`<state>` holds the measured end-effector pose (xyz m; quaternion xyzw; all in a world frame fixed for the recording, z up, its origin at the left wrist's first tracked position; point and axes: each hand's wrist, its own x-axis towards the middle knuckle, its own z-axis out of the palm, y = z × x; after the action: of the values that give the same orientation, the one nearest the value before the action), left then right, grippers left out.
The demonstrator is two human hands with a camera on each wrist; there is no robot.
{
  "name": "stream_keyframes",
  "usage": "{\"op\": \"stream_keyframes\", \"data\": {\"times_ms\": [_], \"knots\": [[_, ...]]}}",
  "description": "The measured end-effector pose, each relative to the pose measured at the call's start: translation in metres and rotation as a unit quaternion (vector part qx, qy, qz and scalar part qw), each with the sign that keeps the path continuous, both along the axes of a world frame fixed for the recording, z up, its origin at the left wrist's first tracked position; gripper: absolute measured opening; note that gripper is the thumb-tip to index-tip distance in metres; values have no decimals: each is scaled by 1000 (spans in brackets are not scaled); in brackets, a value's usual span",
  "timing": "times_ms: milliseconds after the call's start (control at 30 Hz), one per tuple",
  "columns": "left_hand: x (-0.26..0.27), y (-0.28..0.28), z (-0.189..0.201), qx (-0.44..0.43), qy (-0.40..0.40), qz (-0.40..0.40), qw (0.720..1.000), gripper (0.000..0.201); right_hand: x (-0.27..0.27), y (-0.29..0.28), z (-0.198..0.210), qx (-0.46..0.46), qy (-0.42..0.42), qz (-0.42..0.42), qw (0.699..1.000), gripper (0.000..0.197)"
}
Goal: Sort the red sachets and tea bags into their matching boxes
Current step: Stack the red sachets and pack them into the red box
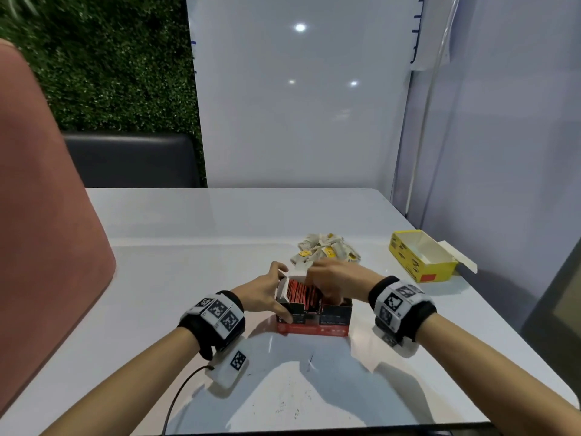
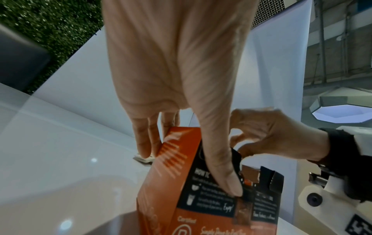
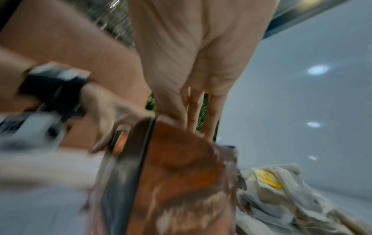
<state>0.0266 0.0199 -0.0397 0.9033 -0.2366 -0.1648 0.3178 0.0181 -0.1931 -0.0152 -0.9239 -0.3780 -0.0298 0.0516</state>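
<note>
A red box [image 1: 314, 320] stands open at the table's near middle, packed with upright red sachets [image 1: 298, 292]. My left hand [image 1: 273, 292] grips its left end, thumb on the printed front [image 2: 227, 182], fingers behind the far side. My right hand [image 1: 328, 283] is over the opening, fingers and thumb reaching down among the sachets and pinching them; the fingertips are hidden inside. The right wrist view is blurred and shows the fingers [image 3: 193, 114] entering the box top [image 3: 181, 167]. A pile of tea bags [image 1: 327, 251] with yellow tags lies just beyond the box. An open yellow box [image 1: 421, 256] sits at the far right.
The white table [image 1: 188, 278] ends at a wall panel [image 1: 298, 121] behind and a partition on the right. A pink chair back [image 1: 41, 231] stands at the left. A black cable [image 1: 179, 401] trails from my left wrist to the near edge.
</note>
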Motion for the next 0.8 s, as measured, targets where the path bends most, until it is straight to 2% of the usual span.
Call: {"op": "stream_keyframes", "data": {"times_ms": [67,167,233,300,333,400,467,533,600,667,733,800], "knots": [[-3,11,-1,-7,3,10,1000,90,3,-5,1,113,8,-75,991,25],[-8,28,-3,-16,-7,19,1000,78,5,-14,-7,269,48,-207,940,20],[-12,37,-4,-23,-8,29,999,75,5,-14,-13,328,204,-279,879,18],[-16,43,-6,-35,-7,37,999,75,5,-5,-17,383,398,-289,782,19],[-18,45,-6,-41,-5,39,998,75,7,0,-17,406,448,-281,745,23],[-22,49,-7,-48,3,40,998,75,13,10,-18,463,461,-279,703,31],[-24,53,-9,-51,15,39,998,76,18,18,-17,526,428,-278,680,31],[-25,56,-9,-55,20,45,997,80,18,22,-9,571,386,-257,678,30],[-26,57,-9,-60,25,55,996,90,11,22,-1,583,332,-216,709,32],[-26,57,-9,-67,27,61,996,103,0,20,7,541,268,-161,781,29],[-28,57,-9,-70,30,57,995,118,-12,17,8,457,226,-111,853,24],[-29,57,-8,-66,26,44,997,124,-21,15,1,385,206,-95,895,22]]}}
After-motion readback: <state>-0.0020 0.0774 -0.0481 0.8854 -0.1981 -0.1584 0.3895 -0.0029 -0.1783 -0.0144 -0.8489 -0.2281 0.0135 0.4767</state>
